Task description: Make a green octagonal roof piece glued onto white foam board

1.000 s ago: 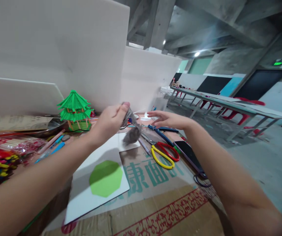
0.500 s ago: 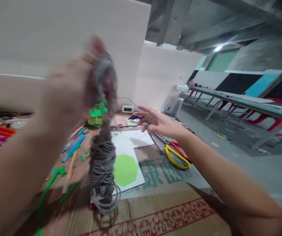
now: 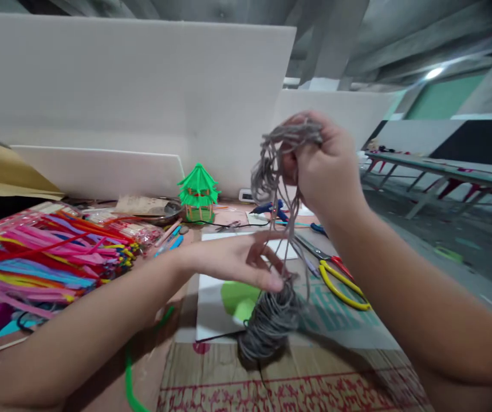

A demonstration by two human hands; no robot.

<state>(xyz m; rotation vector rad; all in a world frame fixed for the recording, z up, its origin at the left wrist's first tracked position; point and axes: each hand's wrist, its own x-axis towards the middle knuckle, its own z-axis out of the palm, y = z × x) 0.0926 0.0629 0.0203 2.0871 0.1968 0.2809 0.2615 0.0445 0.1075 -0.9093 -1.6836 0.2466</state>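
My right hand (image 3: 321, 163) is raised and closed round a loose clump of grey yarn (image 3: 291, 134). Several strands run down from it to a wound grey bundle (image 3: 269, 326), which hangs tilted low over the cardboard. At the bundle's top, my left hand (image 3: 260, 260) curls round the strands, thumb in front and fingers partly behind them. Behind the bundle lies white board (image 3: 215, 303) carrying a light green paper shape (image 3: 239, 294), partly covered by the left hand and the yarn.
Colourful pipe cleaners (image 3: 56, 252) are heaped at left. A small green pavilion model (image 3: 199, 194) stands towards the back, near a blue glue gun (image 3: 274, 210). Yellow-and-red-handled scissors (image 3: 343, 283) lie at right on the printed cardboard (image 3: 297, 395). White panels (image 3: 121, 86) rise behind.
The yarn's upper clump has passed from my left hand to my right, which was open before. My left hand has come down to the bundle's top. The view has swung left.
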